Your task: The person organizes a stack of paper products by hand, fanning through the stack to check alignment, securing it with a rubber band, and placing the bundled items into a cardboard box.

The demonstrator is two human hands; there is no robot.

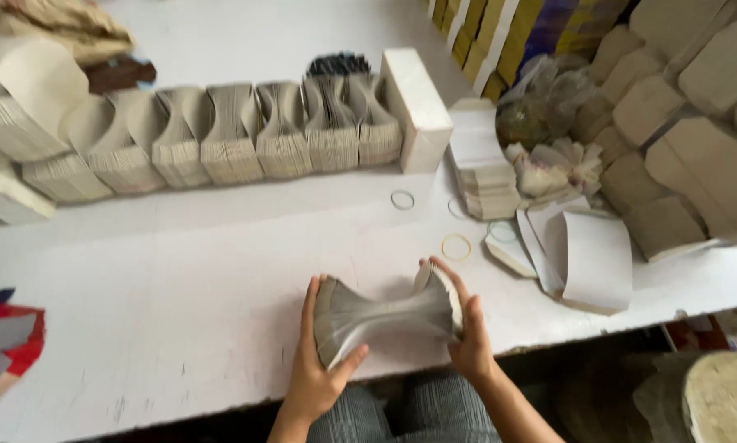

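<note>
White table (180, 328), card stacks (237, 135), rubber bands (455, 247)

Grey-beige card bundle (387, 316) on a white table (180, 287), a yellow rubber band (456, 247), grey checked trousers (418, 414).

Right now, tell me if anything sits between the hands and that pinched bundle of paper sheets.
Nothing does. The left hand and right hand already grip the two ends of the pinched bundle at the table edge. The rubber bands lie apart, farther back on the table.
</note>
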